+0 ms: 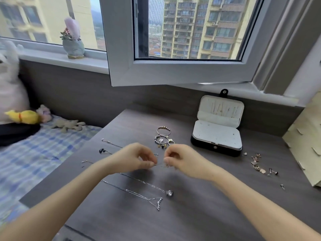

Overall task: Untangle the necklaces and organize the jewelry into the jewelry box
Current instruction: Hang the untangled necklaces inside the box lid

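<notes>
Over the middle of the dark wooden table (pixel 199 211), my left hand (pixel 133 158) and my right hand (pixel 180 160) pinch the two ends of one thin silver chain (pixel 160 164) stretched between them. Two silver necklaces lie nearer me: one with a round pendant (pixel 169 193), one with a curved pendant (pixel 159 203). More thin chains (pixel 111 143) lie left of my hands. Bracelets and rings (pixel 163 137) sit behind them. The black jewelry box (pixel 217 136) stands open at the back right, several chains hanging in its lid.
Small earrings and charms (pixel 258 164) are scattered right of the box. A pale cardboard sheet (pixel 305 145) leans at the right edge. An open window sash (pixel 173 73) overhangs the table's back. A bed with plush toys (pixel 22 117) lies to the left.
</notes>
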`<state>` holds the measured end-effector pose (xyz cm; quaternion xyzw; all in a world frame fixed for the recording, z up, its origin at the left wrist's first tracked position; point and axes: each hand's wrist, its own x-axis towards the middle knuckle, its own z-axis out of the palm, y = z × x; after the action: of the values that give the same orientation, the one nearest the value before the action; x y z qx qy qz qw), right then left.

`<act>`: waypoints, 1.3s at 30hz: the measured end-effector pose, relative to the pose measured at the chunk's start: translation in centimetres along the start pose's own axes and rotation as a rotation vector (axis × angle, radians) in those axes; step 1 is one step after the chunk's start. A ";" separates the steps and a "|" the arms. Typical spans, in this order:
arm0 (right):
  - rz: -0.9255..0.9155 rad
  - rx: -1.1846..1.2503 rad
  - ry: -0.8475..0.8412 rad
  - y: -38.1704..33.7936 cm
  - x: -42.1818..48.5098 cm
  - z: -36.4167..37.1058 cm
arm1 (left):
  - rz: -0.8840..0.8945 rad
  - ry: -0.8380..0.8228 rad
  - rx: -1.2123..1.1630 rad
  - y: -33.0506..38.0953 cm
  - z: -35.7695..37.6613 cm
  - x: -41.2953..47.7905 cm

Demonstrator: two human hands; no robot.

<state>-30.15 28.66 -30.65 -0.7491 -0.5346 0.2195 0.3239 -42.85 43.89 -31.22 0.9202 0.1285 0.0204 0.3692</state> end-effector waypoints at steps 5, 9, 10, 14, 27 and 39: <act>-0.004 0.173 0.015 -1.3 -0.6 -2.5 | 0.075 0.035 -0.196 1.2 0.5 0.2; 0.012 0.233 -0.016 -2.3 -1.1 -4.2 | 0.083 -0.012 -0.420 2.8 0.9 0.5; 0.010 0.238 -0.024 -2.6 -1.3 -4.6 | 0.084 -0.009 -0.487 3.1 1.0 0.6; 0.009 0.238 -0.059 -3.7 -1.8 -5.6 | 0.099 0.052 -0.627 4.6 1.6 1.1; -0.076 0.789 0.038 -4.1 -6.1 -12.5 | -0.079 0.153 -0.897 3.3 3.2 2.9; 0.357 0.574 0.223 5.1 -11.8 -10.4 | -0.271 0.150 -1.255 5.9 2.4 5.3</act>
<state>-23.69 13.78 -27.29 -0.7284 -0.2731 0.3307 0.5343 -36.06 39.47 -29.21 0.5011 0.2325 0.1090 0.8264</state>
